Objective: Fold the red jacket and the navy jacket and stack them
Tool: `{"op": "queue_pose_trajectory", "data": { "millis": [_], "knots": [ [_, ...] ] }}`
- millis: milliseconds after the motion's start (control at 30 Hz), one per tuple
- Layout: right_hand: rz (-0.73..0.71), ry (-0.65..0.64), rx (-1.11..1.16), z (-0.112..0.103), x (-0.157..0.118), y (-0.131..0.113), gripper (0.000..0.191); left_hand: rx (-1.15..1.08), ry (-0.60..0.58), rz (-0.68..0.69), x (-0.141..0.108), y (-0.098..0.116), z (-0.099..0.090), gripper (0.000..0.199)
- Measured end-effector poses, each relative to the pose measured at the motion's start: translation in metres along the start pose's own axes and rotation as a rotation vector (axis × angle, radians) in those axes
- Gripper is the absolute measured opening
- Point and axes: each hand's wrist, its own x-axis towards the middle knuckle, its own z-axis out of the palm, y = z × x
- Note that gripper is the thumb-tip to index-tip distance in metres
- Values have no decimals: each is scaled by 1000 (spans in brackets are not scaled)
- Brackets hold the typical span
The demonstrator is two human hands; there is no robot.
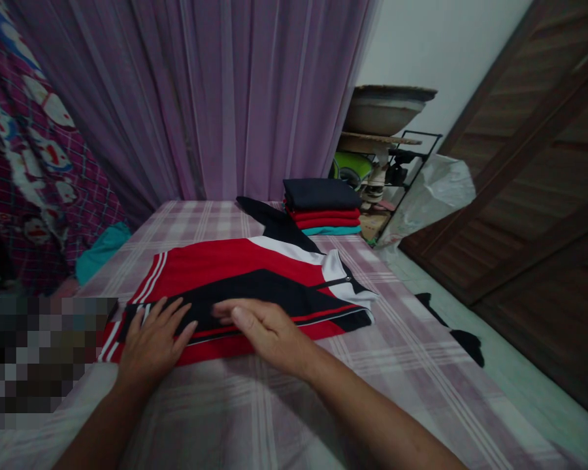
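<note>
Left fingers (157, 311) rest on the red-and-black shirt (210, 261), right fingers (249, 305) over it.

room to pass above the shirt (259, 287), folded stack (323, 205) blocking far right, purple curtain (255, 98) closing the back

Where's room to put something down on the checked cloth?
There's bare cloth between the shirt and curtain, left of the dark sleeve, and between the forearms. It's crowded beside the folded stack, where the sleeve lies, and around the left hand and right hand.

Both hands (153, 336) and forearms (372, 408) are bare.
</note>
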Motion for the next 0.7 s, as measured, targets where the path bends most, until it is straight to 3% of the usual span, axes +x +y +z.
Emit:
{"op": "queue_pose_trajectory", "data": {
  "millis": [100,233,400,500,633,700],
  "knots": [
    [94,62,-352,-36,-23,32,30,-21,52,-20,0,2,0,55],
    [201,-45,-749,-97,-84,79,60,-115,86,-12,-1,-2,-3,48],
    [160,-163,-1045,-143,-139,124,67,-201,-136,171,-15,-22,-17,50],
    [92,-142,-1110,-152,-139,141,56,-155,-236,249,-31,-37,-26,65],
    [23,-114,-1155,-151,-120,144,44,-71,-243,272,-44,-49,-36,47],
    [43,-110,-1183,-150,-108,137,39,-29,-253,277,-44,-49,-40,51]
  ]
}}
